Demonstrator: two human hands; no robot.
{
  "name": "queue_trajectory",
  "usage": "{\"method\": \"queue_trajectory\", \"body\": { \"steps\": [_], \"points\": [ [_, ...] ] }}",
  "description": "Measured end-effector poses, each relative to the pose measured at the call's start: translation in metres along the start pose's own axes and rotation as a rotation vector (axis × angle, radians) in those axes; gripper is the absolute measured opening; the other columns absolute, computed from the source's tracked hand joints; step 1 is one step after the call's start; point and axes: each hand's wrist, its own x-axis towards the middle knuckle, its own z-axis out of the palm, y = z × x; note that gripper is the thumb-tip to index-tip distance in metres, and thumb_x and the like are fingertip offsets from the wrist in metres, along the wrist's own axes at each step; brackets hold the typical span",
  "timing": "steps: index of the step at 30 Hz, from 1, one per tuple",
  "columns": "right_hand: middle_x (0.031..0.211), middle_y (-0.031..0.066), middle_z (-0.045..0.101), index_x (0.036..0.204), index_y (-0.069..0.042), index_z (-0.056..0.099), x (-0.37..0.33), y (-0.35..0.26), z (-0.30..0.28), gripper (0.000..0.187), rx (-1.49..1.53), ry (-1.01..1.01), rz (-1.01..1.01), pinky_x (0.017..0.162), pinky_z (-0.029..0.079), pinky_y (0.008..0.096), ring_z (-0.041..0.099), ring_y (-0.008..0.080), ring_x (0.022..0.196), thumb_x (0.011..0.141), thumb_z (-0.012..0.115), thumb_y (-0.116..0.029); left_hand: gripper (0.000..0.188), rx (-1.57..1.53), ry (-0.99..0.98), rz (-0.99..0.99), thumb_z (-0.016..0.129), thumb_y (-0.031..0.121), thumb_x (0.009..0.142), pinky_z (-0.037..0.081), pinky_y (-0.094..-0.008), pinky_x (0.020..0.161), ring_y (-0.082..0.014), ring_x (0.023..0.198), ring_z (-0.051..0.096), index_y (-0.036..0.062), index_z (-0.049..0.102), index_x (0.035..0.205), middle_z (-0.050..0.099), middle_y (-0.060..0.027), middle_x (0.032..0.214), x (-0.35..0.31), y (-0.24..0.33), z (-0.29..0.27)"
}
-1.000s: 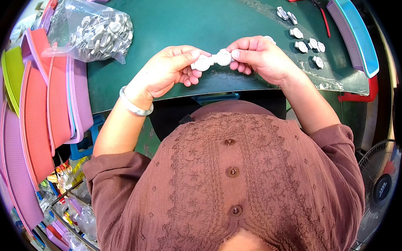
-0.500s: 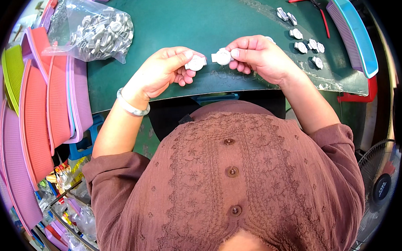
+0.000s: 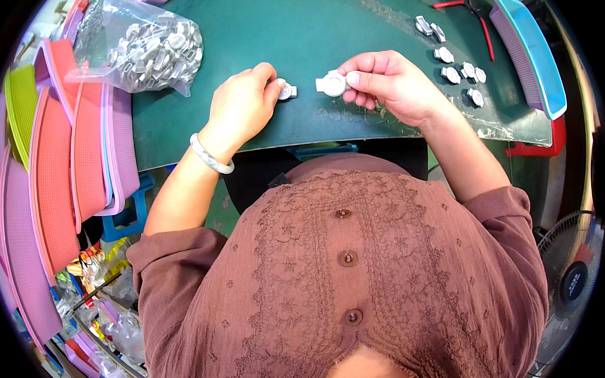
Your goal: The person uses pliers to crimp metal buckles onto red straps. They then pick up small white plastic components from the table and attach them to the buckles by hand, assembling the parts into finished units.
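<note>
My left hand (image 3: 245, 106), wearing a pale bangle, is turned back side up over the green table. Its thumb and fingers pinch a small pale grey watch-shaped part (image 3: 286, 91), partly hidden by the fingertips. Across a short gap, my right hand (image 3: 393, 86) pinches a second pale grey watch-shaped part (image 3: 332, 84) by one end, its round face upward. To the right lie several loose parts of the same kind (image 3: 450, 75). At the back left, a clear plastic bag (image 3: 115, 62) holds many similar grey pieces.
Red-handled pliers (image 3: 473, 8) lie at the back right, beside a blue and purple basket (image 3: 534, 54). Stacked pink, purple and green baskets (image 3: 52, 178) crowd the left side. A fan (image 3: 572, 273) stands at lower right. The green table's (image 3: 270, 30) near edge curves before me.
My left hand has rolled from palm-inward to back-up and drawn its part slightly left and up, widening the gap. My right hand has hardly moved.
</note>
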Motion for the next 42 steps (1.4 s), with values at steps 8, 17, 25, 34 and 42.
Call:
{"method": "queue_trajectory", "body": {
  "steps": [8, 17, 25, 34, 42],
  "points": [
    [0.073, 0.0016, 0.061, 0.098, 0.0, 0.061, 0.002, -0.005, 0.004, 0.02, 0.021, -0.011, -0.017, 0.052, 0.041, 0.0161, 0.052, 0.0043, 0.06, 0.085, 0.056, -0.014, 0.02, -0.839, -0.107, -0.093, 0.052, 0.018, 0.088, 0.042, -0.0208, 0.062, -0.0064, 0.068, 0.05, 0.0018, 0.059, 0.097, 0.056, -0.0002, 0.076, -0.004, 0.025, -0.009],
    [0.072, 0.0009, 0.06, 0.097, 0.0, 0.061, 0.004, -0.012, 0.01, 0.02, 0.023, -0.008, -0.045, 0.052, 0.04, 0.0156, 0.051, 0.0038, 0.059, 0.085, 0.056, -0.015, 0.02, -1.096, -0.215, -0.153, 0.05, 0.021, 0.09, 0.042, -0.0196, 0.062, -0.0056, 0.067, 0.051, 0.0034, 0.059, 0.094, 0.057, 0.0015, 0.074, -0.005, 0.033, -0.014],
    [0.071, -0.0005, 0.059, 0.094, -0.001, 0.061, 0.005, -0.017, 0.014, 0.017, 0.057, -0.008, -0.03, 0.052, 0.04, 0.0155, 0.051, 0.0037, 0.059, 0.085, 0.056, -0.015, 0.02, -1.196, -0.245, -0.225, 0.051, 0.023, 0.089, 0.041, -0.0185, 0.058, -0.0051, 0.063, 0.049, 0.0048, 0.06, 0.089, 0.056, 0.0022, 0.071, -0.006, 0.033, -0.018],
    [0.07, -0.0007, 0.059, 0.094, -0.001, 0.061, 0.004, -0.016, 0.014, 0.018, 0.069, -0.007, -0.02, 0.051, 0.04, 0.0156, 0.05, 0.004, 0.058, 0.086, 0.055, -0.015, 0.022, -1.235, -0.279, -0.234, 0.05, 0.024, 0.09, 0.038, -0.0182, 0.057, -0.0053, 0.06, 0.048, 0.0055, 0.061, 0.088, 0.055, 0.0024, 0.069, -0.007, 0.031, -0.016],
    [0.071, -0.0007, 0.059, 0.095, 0.0, 0.061, 0.004, -0.016, 0.015, 0.018, 0.056, 0.004, -0.014, 0.051, 0.039, 0.0155, 0.05, 0.0039, 0.058, 0.086, 0.055, -0.014, 0.022, -1.242, -0.295, -0.24, 0.05, 0.025, 0.09, 0.038, -0.0182, 0.057, -0.0053, 0.06, 0.048, 0.0063, 0.061, 0.087, 0.055, 0.0027, 0.069, -0.007, 0.031, -0.016]
  ]
}}
